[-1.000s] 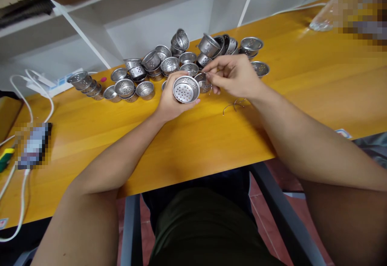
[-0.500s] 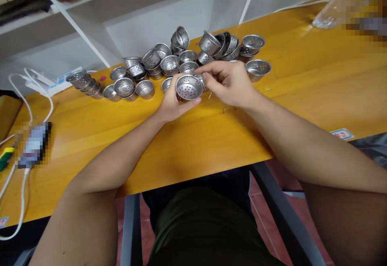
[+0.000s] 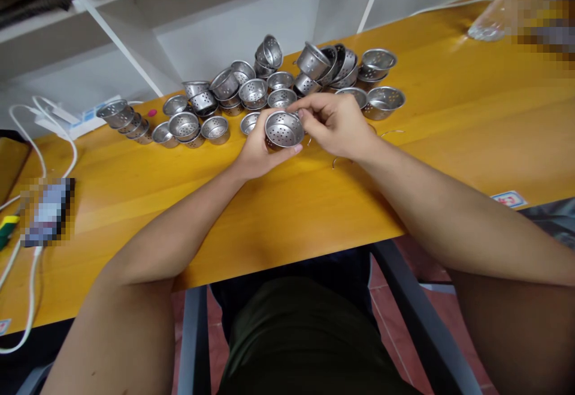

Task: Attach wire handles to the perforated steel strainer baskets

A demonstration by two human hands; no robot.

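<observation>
My left hand (image 3: pixel 259 154) is wrapped round a small perforated metal strainer cup (image 3: pixel 284 131), its open top tilted toward me. At the cup's far right rim, the thumb and forefinger of my right hand (image 3: pixel 339 120) are pinched together; whatever they grip is too small to make out. Thin bent wires (image 3: pixel 335 162) lie on the table under and beside my right hand. Just behind both hands stand several more strainer cups (image 3: pixel 253 93), some stacked or tipped over one another, partly hidden by my fingers.
A leaning stack of cups (image 3: pixel 128 124) stands at the left on the yellow wooden table (image 3: pixel 287 203). Near the left edge lie a phone (image 3: pixel 48 210) with white cables and a power strip (image 3: pixel 74 120). A clear plastic container (image 3: pixel 487 26) is at the back right, and shelving (image 3: pixel 238 29) rises behind.
The cup in my left hand has shifted slightly right and tilted a little. My right hand's fingers stay pinched at its rim. The view has moved slightly.
</observation>
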